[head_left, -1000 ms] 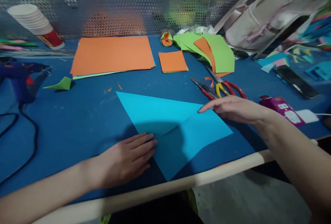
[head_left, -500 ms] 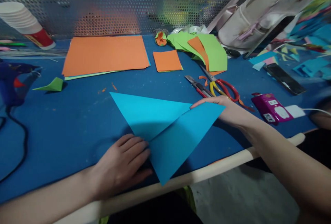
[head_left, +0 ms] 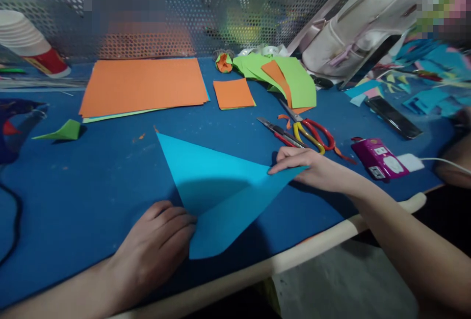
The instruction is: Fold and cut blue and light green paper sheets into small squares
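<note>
Now your blue paper sheet (head_left: 221, 172) spans the gap between your two hands, over the blue tabletop (head_left: 110, 176). One corner aims away from you and leftward; from there its long axis runs crosswise to the right tip, which sits slightly nearer you. A crease slants across it from hand to hand. Your left hand (head_left: 156, 240) is at the lower left edge, fingers pressed together; its thumb is hidden, so I cannot tell whether it pinches. Your right hand (head_left: 320, 174) lays an index fingertip on the crease's right end, its grip masked by the sheet's right tip.
</note>
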Tool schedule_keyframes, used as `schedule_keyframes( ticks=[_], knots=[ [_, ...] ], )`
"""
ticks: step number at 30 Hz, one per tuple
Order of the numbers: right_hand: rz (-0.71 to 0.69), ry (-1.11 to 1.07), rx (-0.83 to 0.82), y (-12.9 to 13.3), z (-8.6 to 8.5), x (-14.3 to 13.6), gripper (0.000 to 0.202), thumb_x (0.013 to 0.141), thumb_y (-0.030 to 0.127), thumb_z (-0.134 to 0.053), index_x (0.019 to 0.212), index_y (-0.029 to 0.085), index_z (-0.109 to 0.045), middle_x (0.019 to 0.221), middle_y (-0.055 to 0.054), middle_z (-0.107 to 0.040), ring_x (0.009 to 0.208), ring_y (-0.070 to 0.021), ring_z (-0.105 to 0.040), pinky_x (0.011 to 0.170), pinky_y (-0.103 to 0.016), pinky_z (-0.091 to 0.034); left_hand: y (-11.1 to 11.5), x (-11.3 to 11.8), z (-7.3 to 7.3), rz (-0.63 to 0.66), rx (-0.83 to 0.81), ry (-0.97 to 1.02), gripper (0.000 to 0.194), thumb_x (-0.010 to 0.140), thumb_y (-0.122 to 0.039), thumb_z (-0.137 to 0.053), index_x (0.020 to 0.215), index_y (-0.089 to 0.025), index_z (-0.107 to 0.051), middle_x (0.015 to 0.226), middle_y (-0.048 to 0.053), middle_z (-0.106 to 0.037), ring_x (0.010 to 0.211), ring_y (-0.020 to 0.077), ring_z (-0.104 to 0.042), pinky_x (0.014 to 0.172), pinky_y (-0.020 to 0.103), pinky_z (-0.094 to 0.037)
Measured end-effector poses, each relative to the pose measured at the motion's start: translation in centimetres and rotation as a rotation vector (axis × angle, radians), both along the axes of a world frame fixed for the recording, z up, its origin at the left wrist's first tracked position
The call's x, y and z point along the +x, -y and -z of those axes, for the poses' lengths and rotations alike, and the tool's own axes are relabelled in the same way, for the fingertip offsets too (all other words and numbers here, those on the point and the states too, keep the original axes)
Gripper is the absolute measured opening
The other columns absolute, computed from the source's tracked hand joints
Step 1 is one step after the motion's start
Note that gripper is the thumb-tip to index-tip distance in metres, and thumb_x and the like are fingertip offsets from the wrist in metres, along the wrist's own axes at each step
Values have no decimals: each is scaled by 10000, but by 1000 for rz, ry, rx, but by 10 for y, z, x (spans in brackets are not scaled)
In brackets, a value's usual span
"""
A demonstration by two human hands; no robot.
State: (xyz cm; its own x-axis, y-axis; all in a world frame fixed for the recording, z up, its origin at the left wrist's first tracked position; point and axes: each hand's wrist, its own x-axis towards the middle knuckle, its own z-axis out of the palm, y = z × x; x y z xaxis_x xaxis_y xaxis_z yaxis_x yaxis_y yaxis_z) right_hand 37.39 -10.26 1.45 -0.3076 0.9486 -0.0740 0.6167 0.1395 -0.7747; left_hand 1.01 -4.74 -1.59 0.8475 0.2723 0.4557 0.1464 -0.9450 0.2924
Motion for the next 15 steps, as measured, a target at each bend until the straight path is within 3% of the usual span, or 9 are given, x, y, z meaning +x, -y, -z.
schedule_keyframes(
  ticks=[10, 15],
  knots=[
    [118, 54, -122, 9, -7, -8, 342, 918, 501, -547, 963, 237, -759, 1020, -79, -629, 882, -194, -616, 735, -331, -520, 0, 1, -4, -62, -156, -29, 173, 938, -155, -489, 1029, -198, -630, 899, 46, -701, 851, 185, -640, 791, 334, -506],
    [194, 35, -127, 8, -9, -20, 309, 941, 461, -527, 934, 247, -750, 951, -50, -665, 913, -200, -635, 843, -354, -530, -5, 10, -7, -172, -219, 14, 192, 984, -276, -468, 888, -210, -621, 719, 2, -651, 638, 140, -604, 597, 268, -477]
  ],
)
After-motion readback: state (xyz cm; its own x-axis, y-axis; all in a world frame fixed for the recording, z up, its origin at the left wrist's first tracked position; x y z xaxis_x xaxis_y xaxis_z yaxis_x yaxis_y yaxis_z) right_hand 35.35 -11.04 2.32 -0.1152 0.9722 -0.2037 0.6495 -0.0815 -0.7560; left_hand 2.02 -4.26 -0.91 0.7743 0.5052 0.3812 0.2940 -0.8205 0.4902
